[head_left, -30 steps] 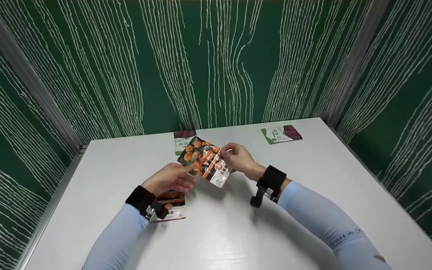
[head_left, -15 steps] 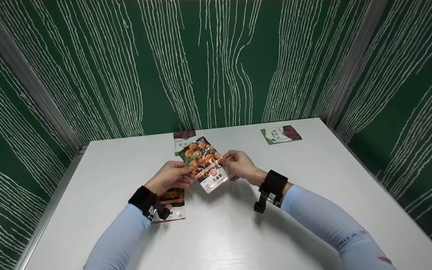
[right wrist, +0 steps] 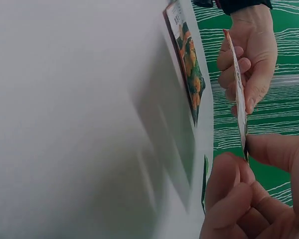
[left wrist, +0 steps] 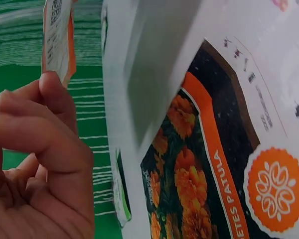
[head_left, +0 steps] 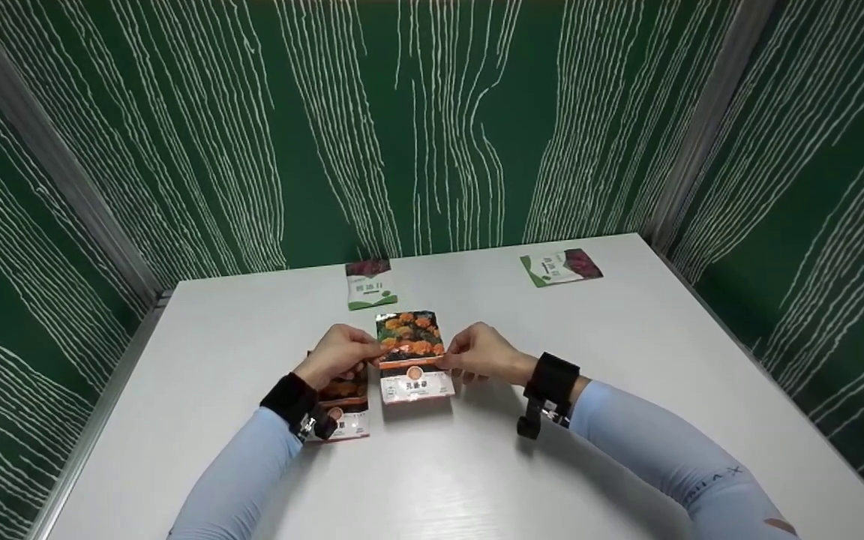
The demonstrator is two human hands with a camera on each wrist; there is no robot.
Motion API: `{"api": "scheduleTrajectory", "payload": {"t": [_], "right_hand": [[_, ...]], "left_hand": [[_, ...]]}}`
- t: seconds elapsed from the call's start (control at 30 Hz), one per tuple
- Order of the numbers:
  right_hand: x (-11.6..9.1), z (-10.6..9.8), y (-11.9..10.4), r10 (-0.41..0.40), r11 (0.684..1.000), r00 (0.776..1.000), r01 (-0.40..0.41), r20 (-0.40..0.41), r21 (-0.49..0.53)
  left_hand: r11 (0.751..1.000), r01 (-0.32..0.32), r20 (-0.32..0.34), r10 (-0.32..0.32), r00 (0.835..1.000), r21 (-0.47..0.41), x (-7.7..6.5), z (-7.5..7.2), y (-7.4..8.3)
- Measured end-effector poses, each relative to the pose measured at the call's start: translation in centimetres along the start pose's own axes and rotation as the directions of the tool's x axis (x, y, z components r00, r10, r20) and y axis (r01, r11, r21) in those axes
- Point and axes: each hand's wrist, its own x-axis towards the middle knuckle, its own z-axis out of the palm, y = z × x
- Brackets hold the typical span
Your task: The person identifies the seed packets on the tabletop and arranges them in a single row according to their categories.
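Note:
A marigold seed packet (head_left: 415, 356), orange flowers above and a white label below, is held upright-facing over the table between both hands. My left hand (head_left: 340, 352) pinches its left edge with thumb and fingers. At the right edge my right hand (head_left: 486, 354) pinches it the same way. The right wrist view has the packet (right wrist: 237, 84) nearly edge-on, with the left hand (right wrist: 249, 59) beyond it. A second marigold packet (head_left: 346, 414) lies on the table, partly hidden under the left hand and wrist; its orange flowers (left wrist: 189, 184) fill much of the left wrist view.
Two green-and-white packets with dark red pictures lie toward the back of the white table (head_left: 447, 480): one packet (head_left: 372, 289) left of centre, another packet (head_left: 561, 268) at the right. Green walls with white lines (head_left: 432, 135) enclose the table's back and sides.
The held packet has turned from slanted to nearly straight and come lower, nearer the body. Both hands moved with it, and the left packet at the back now shows fully.

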Motion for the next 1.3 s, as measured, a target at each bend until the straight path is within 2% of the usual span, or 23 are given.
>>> {"api": "scheduleTrajectory", "payload": {"t": [0.1,0.2,0.33,0.5,0.67,0.83,0.97,1.13,1.3], "right_hand": [[0.0,0.5,0.1,-0.025,0.999,1.000,0.026,0.006,-0.045],[-0.1,1.0,0.3,-0.046,0.995,0.999,0.047,0.013,-0.085],[-0.1,1.6,0.6,-0.054,0.991,0.998,0.057,0.027,-0.119],[0.0,1.8,1.0,-0.061,0.986,0.997,0.067,0.047,-0.150],[0.2,2.1,1.3,-0.071,0.984,0.995,0.081,0.070,-0.157],[0.2,2.4,1.4,-0.039,0.989,0.996,0.051,0.084,-0.142],[0.3,2.6,1.6,-0.042,0.983,0.997,0.053,0.063,-0.174],[0.3,3.1,1.6,-0.070,0.969,0.997,0.074,0.026,-0.235],[0.0,3.5,1.3,-0.093,0.949,0.996,0.094,0.018,-0.301]], "left_hand": [[0.996,0.013,-0.037,-0.010,0.999,0.094,-0.1,0.1,-0.1],[0.981,0.014,-0.070,-0.001,0.998,0.195,-0.2,0.3,-0.3],[0.955,-0.017,-0.087,0.045,0.995,0.296,-0.5,0.5,-0.4],[0.937,-0.035,-0.079,0.066,0.995,0.349,-0.8,0.7,-0.6],[0.917,-0.018,-0.089,0.058,0.994,0.399,-0.7,1.0,-0.5],[0.894,0.014,-0.090,0.029,0.996,0.448,-0.7,1.5,-0.3],[0.873,0.049,-0.110,0.005,0.994,0.486,-0.7,2.0,0.0],[0.814,0.068,-0.136,0.014,0.991,0.578,-0.9,2.6,0.5],[0.757,0.040,-0.131,0.061,0.990,0.652,-1.3,3.2,0.8]]}}
